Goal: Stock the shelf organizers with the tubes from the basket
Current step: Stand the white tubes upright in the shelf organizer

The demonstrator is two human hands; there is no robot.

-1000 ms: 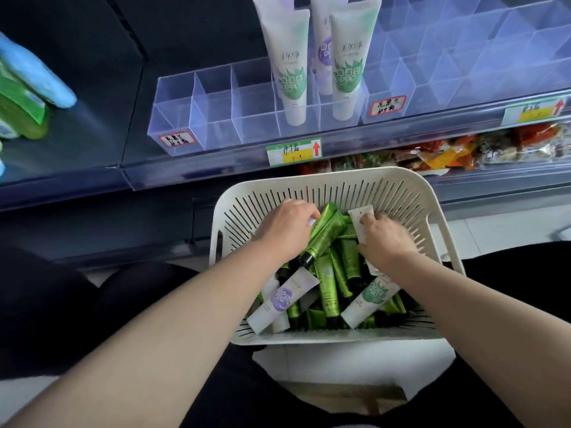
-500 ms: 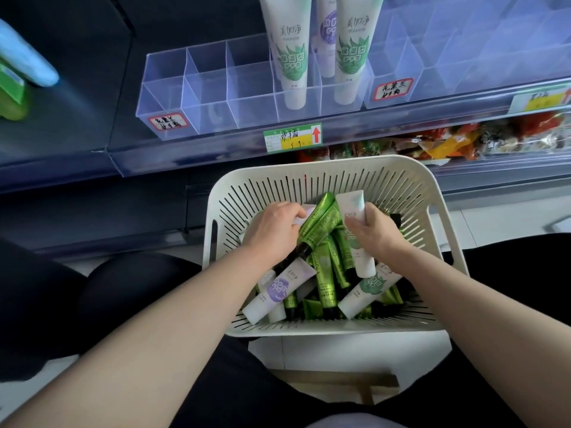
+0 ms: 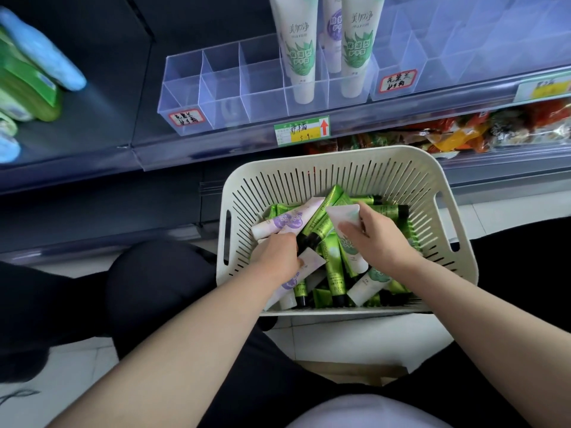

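1 basket (image 3: pixel 340 154), 3 upright tubes (image 3: pixel 301 57), 2 handwritten lbls (image 3: pixel 398 83), 2 price tags (image 3: pixel 301 131), green tubes (image 3: pixel 332 267) uncountable

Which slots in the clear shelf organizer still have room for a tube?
The three columns of slots left of the standing white tubes are bare. The two columns holding tubes are taken; the basket is crowded.

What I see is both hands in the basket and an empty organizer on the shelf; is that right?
Not quite. The left hand and right hand are in the basket, but the organizer is not empty: the head view shows three white tubes standing upright toward its right end.
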